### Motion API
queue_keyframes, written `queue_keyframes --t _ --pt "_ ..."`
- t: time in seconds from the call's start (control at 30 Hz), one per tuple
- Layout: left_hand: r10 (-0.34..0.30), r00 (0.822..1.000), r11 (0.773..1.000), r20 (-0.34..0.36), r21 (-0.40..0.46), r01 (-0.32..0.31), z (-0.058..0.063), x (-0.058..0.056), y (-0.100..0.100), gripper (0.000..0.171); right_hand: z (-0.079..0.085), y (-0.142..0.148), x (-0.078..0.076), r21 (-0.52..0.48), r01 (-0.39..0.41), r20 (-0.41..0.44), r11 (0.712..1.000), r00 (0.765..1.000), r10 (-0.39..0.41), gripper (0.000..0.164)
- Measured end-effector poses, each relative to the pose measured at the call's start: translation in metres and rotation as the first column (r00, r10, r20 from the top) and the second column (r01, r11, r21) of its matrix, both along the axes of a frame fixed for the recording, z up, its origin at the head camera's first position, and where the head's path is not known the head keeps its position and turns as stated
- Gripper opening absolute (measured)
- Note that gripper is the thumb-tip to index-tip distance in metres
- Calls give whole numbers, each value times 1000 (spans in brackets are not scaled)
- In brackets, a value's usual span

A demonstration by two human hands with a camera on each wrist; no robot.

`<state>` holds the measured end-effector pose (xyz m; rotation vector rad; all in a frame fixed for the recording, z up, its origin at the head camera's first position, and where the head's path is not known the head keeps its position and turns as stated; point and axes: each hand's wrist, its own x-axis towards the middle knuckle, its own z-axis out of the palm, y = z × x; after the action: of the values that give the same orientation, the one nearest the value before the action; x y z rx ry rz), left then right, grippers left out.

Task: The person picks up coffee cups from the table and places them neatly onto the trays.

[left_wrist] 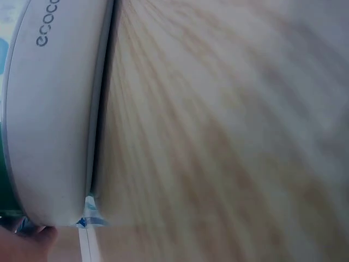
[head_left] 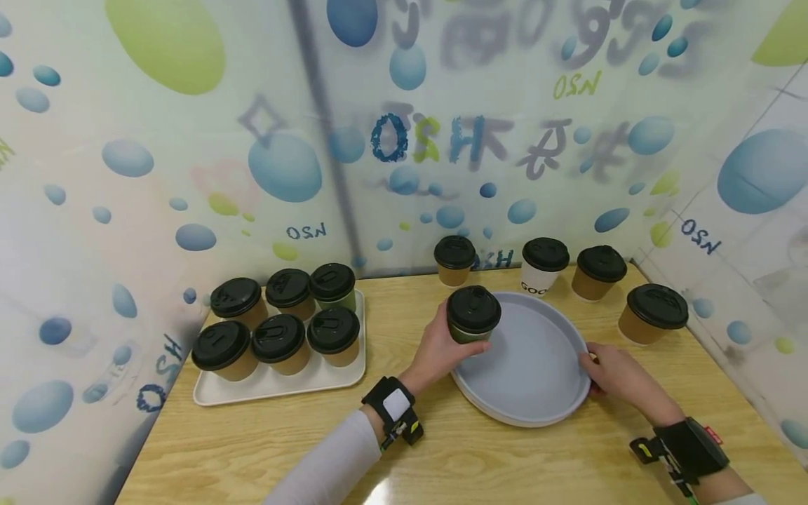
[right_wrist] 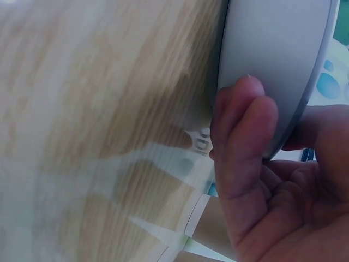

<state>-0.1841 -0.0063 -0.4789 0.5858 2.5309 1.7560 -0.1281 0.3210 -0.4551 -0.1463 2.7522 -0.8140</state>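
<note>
My left hand (head_left: 442, 351) grips a green paper cup (head_left: 468, 336) with a black lid, upright over the left rim of a round grey tray (head_left: 536, 365). Lettering runs along the side of this tray (left_wrist: 52, 109) in the left wrist view, where the cup is only a green strip (left_wrist: 7, 180) at the edge. On the tray's right side, my right hand (head_left: 621, 375) pinches the rim. Its thumb lies over the top while the other fingers (right_wrist: 251, 131) bend against the outer wall, as the right wrist view shows.
At the left, a white rectangular tray (head_left: 217, 397) bears several black-lidded cups. Behind the round tray stand a brown cup (head_left: 453, 273), a white cup (head_left: 536, 279) and another brown cup (head_left: 590, 286). One more brown cup (head_left: 640, 326) is at the right. A printed sheet (head_left: 404, 231) backs the table.
</note>
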Motion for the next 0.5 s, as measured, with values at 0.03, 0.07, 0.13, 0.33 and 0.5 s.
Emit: queue_keyframes --t 0.03,0.07,0.13,0.33,0.5 --pt "-10 1000 1000 3 0 10 0 0 -2 102 0 -1 1 -2 1 3 1000 1000 -1 34" --pt "-23 1000 1000 5 5 23 0 0 -3 106 -1 -2 1 -6 4 7 1000 1000 -3 32" --pt "-49 999 999 13 1 49 0 0 -7 110 -1 -4 2 -9 10 23 1000 1000 -10 31" --pt "-88 993 990 83 -108 96 -4 6 -20 112 -1 -6 5 -19 45 86 999 995 -43 34" --pt "-120 985 966 127 -212 145 -5 11 -27 111 -4 -4 10 -69 60 129 996 990 -51 32"
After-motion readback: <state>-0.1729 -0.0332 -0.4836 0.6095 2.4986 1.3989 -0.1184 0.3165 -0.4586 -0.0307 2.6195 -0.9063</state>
